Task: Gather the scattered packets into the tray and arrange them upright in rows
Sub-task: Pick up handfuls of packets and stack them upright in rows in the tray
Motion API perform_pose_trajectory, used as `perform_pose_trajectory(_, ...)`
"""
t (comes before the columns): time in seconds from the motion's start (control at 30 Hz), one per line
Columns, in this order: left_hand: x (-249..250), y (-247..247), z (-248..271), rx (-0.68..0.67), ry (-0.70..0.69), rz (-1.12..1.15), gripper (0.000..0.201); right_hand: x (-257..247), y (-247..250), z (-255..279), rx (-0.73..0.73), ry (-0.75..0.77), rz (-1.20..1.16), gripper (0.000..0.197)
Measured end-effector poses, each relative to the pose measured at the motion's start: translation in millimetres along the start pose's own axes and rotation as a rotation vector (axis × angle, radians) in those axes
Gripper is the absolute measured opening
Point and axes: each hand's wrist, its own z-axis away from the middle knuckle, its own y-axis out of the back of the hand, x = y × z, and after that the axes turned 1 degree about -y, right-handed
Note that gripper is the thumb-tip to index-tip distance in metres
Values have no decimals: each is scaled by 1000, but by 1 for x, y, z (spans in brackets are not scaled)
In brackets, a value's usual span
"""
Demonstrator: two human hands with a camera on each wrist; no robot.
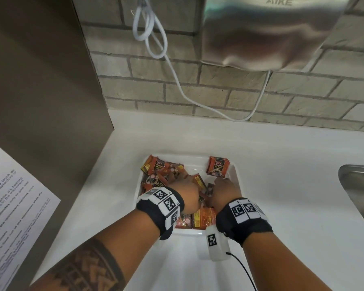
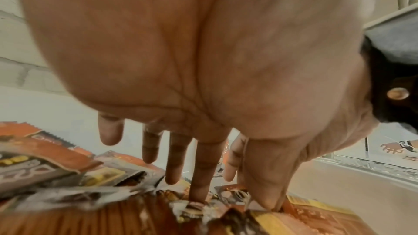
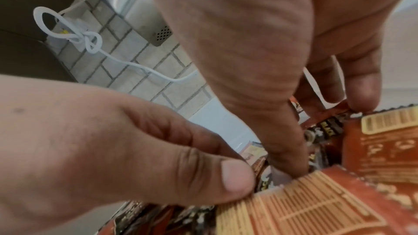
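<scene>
Orange-and-brown coffee packets (image 1: 155,175) sat piled loose inside the white tray (image 1: 234,175), most lying flat or tilted in the left half and the near end. One small stack (image 1: 217,166) leaned upright against the far right corner of the tray, label facing the camera. Near edge of the tray held a few packets showing their printed backs (image 1: 204,219).

Both hands were down in the middle of the tray, close together. Left hand (image 1: 189,196): fingers extended downward and slightly spread in the left wrist view, index fingertip (image 2: 199,196) and thumb (image 2: 269,201) poking into the pile; the other fingers hung above the packets. Whether it actually held one, can't tell. Right hand (image 1: 225,190): right wrist view showed the thumb (image 3: 287,149) and fingertips (image 3: 361,96) pressed down into the top edges of standing packets (image 3: 328,194), fingers bent around a bunch of them. The left thumb (image 3: 226,176) pushed against the same bunch from the other side.

Tray sat on a white desk (image 1: 282,154), roughly centred, backed by a grey brick wall (image 1: 147,91). A steel hand dryer (image 1: 267,32) hung on the wall above, its white cable (image 1: 176,80) looped and draped down to the desk. Steel sink (image 1: 361,190) edge at far right. Brown panel on the left carried a printed notice (image 1: 15,206).
</scene>
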Motion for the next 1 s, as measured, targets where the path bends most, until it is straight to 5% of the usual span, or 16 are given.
perform_pose_trajectory(0.13,-6,-5,-8,17,-33,56,45,0,2,-2,-13,-10,14,59)
perform_pose_trajectory(0.33,-8,-4,-7,22,-44,43,42,2,12,-3,-39,28,12,31)
perform_pose_trajectory(0.73,-10,-4,-6,31,-61,50,34,24,35,5,-26,-108,-553,25)
perform_pose_trajectory(1.0,-6,3,-1,76,-80,97,32,41,32,14,137,-141,-768,31)
